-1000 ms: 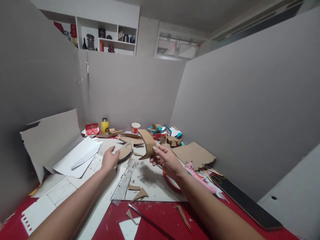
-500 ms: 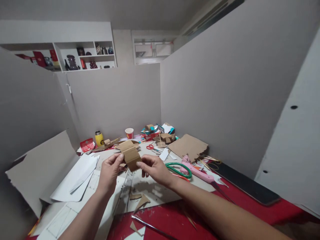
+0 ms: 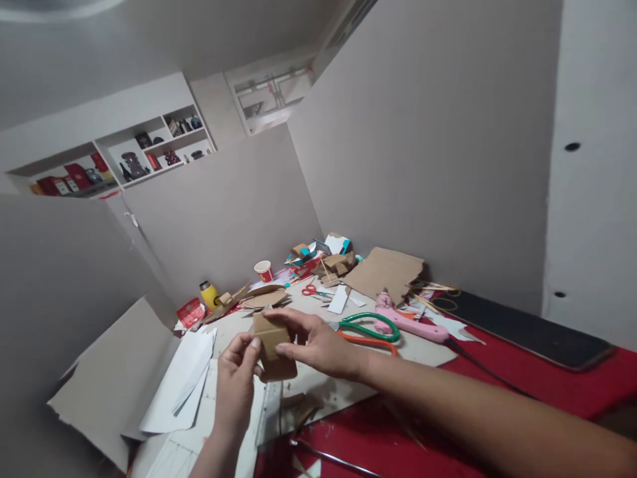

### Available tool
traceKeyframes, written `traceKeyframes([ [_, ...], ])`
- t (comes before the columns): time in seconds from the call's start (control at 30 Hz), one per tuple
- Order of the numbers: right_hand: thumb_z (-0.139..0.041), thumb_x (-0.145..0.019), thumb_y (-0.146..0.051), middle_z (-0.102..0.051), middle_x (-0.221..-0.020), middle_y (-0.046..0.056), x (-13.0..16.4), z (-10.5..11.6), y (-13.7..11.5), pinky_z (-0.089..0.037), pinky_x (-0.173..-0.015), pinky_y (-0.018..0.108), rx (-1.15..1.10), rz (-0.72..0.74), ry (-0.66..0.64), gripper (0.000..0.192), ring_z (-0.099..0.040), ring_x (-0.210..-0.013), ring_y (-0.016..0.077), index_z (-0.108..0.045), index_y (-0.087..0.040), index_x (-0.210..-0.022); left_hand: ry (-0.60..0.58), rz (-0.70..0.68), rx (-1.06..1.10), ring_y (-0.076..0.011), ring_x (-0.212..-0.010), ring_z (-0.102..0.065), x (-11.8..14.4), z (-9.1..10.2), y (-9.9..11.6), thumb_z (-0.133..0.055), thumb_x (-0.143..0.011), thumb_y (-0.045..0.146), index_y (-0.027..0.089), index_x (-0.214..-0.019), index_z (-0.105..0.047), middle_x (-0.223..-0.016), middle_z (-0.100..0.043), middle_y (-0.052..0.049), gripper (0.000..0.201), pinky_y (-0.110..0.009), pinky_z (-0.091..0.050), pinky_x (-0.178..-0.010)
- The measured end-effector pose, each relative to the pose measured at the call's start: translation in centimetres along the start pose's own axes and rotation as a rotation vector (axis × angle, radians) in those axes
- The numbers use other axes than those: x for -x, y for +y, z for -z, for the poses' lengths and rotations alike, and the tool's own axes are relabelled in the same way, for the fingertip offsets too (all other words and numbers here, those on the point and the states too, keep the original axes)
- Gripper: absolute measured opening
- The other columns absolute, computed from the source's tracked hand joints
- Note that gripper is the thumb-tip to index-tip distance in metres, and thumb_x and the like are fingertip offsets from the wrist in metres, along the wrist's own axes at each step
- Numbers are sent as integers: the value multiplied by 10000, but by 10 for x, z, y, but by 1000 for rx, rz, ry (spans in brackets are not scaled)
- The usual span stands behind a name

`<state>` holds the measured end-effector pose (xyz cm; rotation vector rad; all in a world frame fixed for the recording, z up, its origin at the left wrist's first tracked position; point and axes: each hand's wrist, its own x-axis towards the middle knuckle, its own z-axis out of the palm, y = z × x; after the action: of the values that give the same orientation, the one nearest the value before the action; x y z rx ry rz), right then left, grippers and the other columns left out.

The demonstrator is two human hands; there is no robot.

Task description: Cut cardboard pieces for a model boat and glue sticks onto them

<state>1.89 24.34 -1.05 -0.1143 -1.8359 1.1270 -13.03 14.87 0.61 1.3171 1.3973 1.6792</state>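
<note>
Left hand: left hand raised above the desk's near edge, thumb and fingertips pinched on the left side of the cardboard.
Right hand: right hand reaches in from the right, fingers over the top edge and thumb under the right side of the same cardboard; closed on it.
Cardboard: small brown folded piece with a crease across it, held in the air between both hands, clear of the desk, over the near-left part.
Below the hands: a clear ruler lies flat on white sheets near the near edge; brown scraps just right of it, partly blurred.
Right of hands: green scissors lie flat, orange handles just beside them on the near side; glue gun, pink, just beyond them, its cord trailing toward the right edge.
Middle of desk: red scissors, small, beside white slips of paper.
Far edge: paper cup, red and white, upright; curved cardboard cut-outs just in front of it; yellow bottle upright toward the far-left corner, red packet beside it.
Far-right corner: large cardboard sheet, torn edge, flat; a heap of small boxes and scraps to its left; thin sticks to its right.
Right edge: dark flat board along the wall.
</note>
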Motion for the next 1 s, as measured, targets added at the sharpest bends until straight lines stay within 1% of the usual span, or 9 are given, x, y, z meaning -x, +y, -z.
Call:
traceKeyframes([
  [0.13,-646,-735,-144,-570,-1265,77,2,-3,-3,-480,-760,279,11,-12,12,505,-584,-1000,191,-562,-219,-1228,-22,-36,-26,-84,-525,-458,4,-7,6,-704,-749,350,162,-806,-645,-639,-595,21,206,-188,-373,-493],
  [0.23,-642,-740,-148,-610,-1192,69,1,-3,-6,-481,-686,257,24,4,15,511,-602,-877,164,-551,-224,-1238,-5,-56,-32,-128,-638,-550,4,-5,7,-701,-751,347,166,-802,-658,-707,-648,-4,193,-214,-423,-599],
  [0.33,-610,-784,-181,-652,-1029,48,-2,-1,-7,-465,-597,238,19,16,107,471,-571,-682,118,-521,-229,-1245,46,-75,18,-154,-765,-599,2,2,3,-654,-794,360,191,-821,-641,-814,-687,-9,171,-233,-440,-713],
  [0.43,-591,-815,-251,-643,-857,28,-6,1,-6,-424,-525,231,50,8,246,195,-527,-592,107,-606,-193,-1000,87,-70,74,-150,-783,-618,1,9,-1,-612,-829,370,211,-853,-605,-853,-698,-1,161,-222,-441,-699],
  [0.5,-582,-818,-280,-604,-726,11,-8,3,-4,-401,-498,233,70,-11,273,103,-509,-565,112,-599,-178,-815,99,-57,94,-155,-788,-633,1,11,-3,-612,-829,375,211,-873,-591,-866,-706,-8,170,-222,-448,-685],
  [0.6,-570,-818,-278,-543,-628,-12,-8,2,-1,-383,-474,231,59,-27,225,129,-492,-539,113,-566,-178,-736,108,-48,89,-170,-811,-657,1,13,-7,-614,-831,386,205,-973,-580,-882,-716,-34,233,-234,-466,-690],
  [0.77,-540,-831,-254,-513,-598,-25,-6,-3,2,-367,-455,222,64,-24,153,133,-480,-524,109,-506,-187,-722,121,-55,88,-195,-839,-681,1,10,-13,-619,-829,406,228,-1325,-413,-959,-723,-67,566,-273,-495,-736],
  [0.9,-502,-861,-268,-500,-572,-37,-3,-4,3,-360,-454,218,60,-4,110,143,-462,-503,105,-467,-197,-743,111,-60,22,-217,-846,-685,2,6,-17,-632,-807,437,220,-1405,-354,-997,-722,-90,695,-296,-504,-750],
  [1.0,-464,-894,-304,-483,-579,-46,0,-5,4,-363,-470,218,43,17,49,158,-444,-492,98,-439,-202,-775,133,-103,-86,-245,-982,-657,3,4,-18,-626,-810,433,216,-1358,-447,-1084,-702,-111,617,-321,-491,-829],
])
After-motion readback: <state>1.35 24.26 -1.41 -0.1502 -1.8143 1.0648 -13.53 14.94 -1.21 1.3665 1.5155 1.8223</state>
